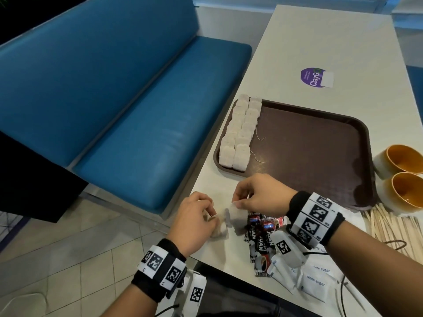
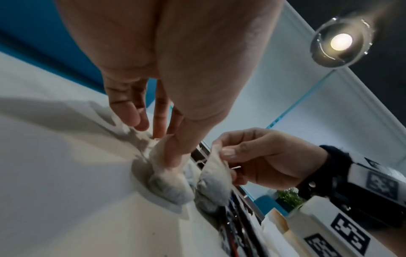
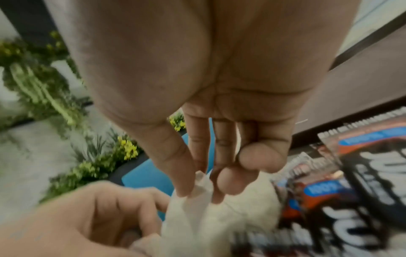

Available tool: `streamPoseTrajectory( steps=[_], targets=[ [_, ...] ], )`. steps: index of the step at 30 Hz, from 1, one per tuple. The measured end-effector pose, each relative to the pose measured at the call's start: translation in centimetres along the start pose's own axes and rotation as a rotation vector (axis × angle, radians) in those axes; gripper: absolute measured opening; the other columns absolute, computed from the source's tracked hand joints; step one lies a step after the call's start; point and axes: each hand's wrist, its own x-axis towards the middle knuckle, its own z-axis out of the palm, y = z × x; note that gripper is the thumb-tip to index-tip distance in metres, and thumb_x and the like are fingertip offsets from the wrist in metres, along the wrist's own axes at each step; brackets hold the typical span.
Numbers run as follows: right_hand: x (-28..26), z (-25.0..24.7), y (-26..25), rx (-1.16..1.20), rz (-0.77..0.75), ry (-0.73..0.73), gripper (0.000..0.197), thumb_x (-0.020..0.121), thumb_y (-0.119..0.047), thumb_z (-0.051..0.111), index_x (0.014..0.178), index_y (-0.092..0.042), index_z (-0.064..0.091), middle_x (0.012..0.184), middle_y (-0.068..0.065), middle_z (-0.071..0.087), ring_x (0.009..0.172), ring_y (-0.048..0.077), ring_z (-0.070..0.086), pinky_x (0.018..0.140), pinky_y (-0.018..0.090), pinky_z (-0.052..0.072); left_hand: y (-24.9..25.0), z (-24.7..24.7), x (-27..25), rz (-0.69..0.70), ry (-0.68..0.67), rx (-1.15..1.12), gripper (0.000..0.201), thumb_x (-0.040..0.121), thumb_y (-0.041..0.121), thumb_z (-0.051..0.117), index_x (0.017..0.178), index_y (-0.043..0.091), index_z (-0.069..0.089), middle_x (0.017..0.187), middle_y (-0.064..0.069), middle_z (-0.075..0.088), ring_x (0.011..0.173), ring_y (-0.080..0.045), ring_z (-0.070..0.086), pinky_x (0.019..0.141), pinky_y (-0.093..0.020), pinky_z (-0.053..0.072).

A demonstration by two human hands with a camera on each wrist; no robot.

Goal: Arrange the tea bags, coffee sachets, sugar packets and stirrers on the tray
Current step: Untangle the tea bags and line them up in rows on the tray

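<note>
Tea bags (image 1: 240,133), soft pillowy white paper pouches, lie in two neat rows along the left side of the brown textured tray (image 1: 320,145). Near the table's front edge, the left hand (image 1: 194,218) pinches one loose bag (image 2: 169,180) against the smooth pale tabletop (image 1: 309,42), and the right hand (image 1: 258,195) pinches another bag (image 1: 235,216) by its top. Glossy coffee sachets (image 1: 261,239) lie just right of them.

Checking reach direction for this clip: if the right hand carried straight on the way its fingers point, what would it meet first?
Most likely the left hand. The right hand, pinching a tea bag, points leftward across the table toward it, with only a small gap; relative height is unclear.
</note>
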Motion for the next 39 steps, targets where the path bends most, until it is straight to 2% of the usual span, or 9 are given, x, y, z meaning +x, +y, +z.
streamPoseTrajectory(
  steps=[6,12,15,18,23,26,31,35,39],
  targets=[
    [1.0,1.6,0.5,-0.199,-0.023,0.046,0.008,0.083,-0.022,0.073,0.085,-0.029,0.072,0.100,-0.012,0.056,0.093,0.008,0.053,0.081,0.027,0.046,-0.2,0.4,-0.2,0.071,0.000,0.080,0.023,0.086,0.034,0.080,0.073,0.035,0.061,0.087,0.021,0.052,0.095,-0.006,0.045,0.076,-0.012,0.034],
    [1.2,1.9,0.0,-0.223,-0.023,-0.008,0.017,0.083,-0.016,0.072,0.079,-0.031,0.066,0.093,-0.009,0.067,0.087,0.012,0.061,0.080,0.033,0.055,-0.3,-0.6,-0.4,0.078,0.017,-0.055,0.025,0.080,0.016,0.082,0.070,0.028,0.064,0.086,0.014,0.056,0.075,-0.010,0.056,0.068,-0.015,0.045],
    [1.2,2.2,-0.1,-0.251,-0.032,0.004,0.014,0.084,-0.017,0.071,0.090,-0.029,0.068,0.102,-0.010,0.061,0.094,0.011,0.051,0.086,0.032,0.050,-0.3,-1.6,-0.5,0.085,0.039,-0.104,0.031,0.076,0.006,0.081,0.068,0.031,0.065,0.088,0.013,0.059,0.076,-0.012,0.059,0.070,-0.022,0.051],
    [1.4,2.4,0.0,-0.291,-0.028,0.012,0.031,0.083,-0.015,0.067,0.111,-0.030,0.064,0.108,-0.011,0.058,0.101,0.012,0.050,0.092,0.034,0.049,-0.4,-2.4,-0.6,0.106,0.054,-0.163,0.027,0.075,0.006,0.086,0.071,0.027,0.070,0.094,0.013,0.062,0.080,-0.012,0.064,0.075,-0.019,0.054],
    [1.6,2.3,0.2,-0.271,-0.007,-0.015,0.034,0.087,-0.013,0.067,0.117,-0.029,0.066,0.091,-0.016,0.054,0.092,0.010,0.051,0.081,0.026,0.045,-0.2,-2.9,-0.7,0.114,0.063,-0.202,0.025,0.074,0.005,0.088,0.072,0.027,0.076,0.100,0.018,0.066,0.081,-0.008,0.067,0.078,-0.016,0.055],
    [1.5,2.4,0.4,-0.252,-0.034,0.016,0.031,0.087,-0.011,0.067,0.112,-0.029,0.070,0.098,-0.012,0.056,0.089,0.009,0.049,0.080,0.025,0.044,-0.1,-2.8,-0.8,0.150,0.098,-0.227,0.035,0.073,0.002,0.088,0.069,0.034,0.073,0.096,0.018,0.069,0.081,-0.011,0.068,0.076,-0.014,0.053],
    [0.6,2.0,0.6,-0.123,-0.085,0.089,0.031,0.082,-0.006,0.066,0.104,-0.026,0.075,0.088,-0.012,0.058,0.075,0.001,0.052,0.067,0.010,0.039,0.3,-2.8,-0.9,0.151,0.162,-0.290,0.039,0.076,-0.003,0.083,0.079,0.033,0.069,0.087,0.012,0.069,0.081,-0.017,0.067,0.074,-0.023,0.055],
    [-0.3,1.8,0.8,-0.032,-0.085,0.127,0.028,0.082,-0.008,0.069,0.101,-0.029,0.075,0.090,-0.013,0.062,0.074,0.003,0.057,0.068,0.011,0.045,0.9,-2.8,-0.7,0.109,0.166,-0.327,0.044,0.074,-0.001,0.087,0.092,0.034,0.069,0.110,0.014,0.055,0.076,-0.013,0.067,0.076,-0.016,0.052],
    [-1.1,1.8,1.1,0.061,-0.078,0.190,0.028,0.082,-0.008,0.073,0.098,-0.031,0.074,0.090,-0.012,0.070,0.076,0.007,0.063,0.072,0.021,0.055,1.0,-2.6,-0.5,0.071,0.175,-0.266,0.025,0.074,0.010,0.091,0.082,0.026,0.075,0.121,0.015,0.053,0.073,-0.009,0.065,0.073,-0.013,0.051]
  ],
)
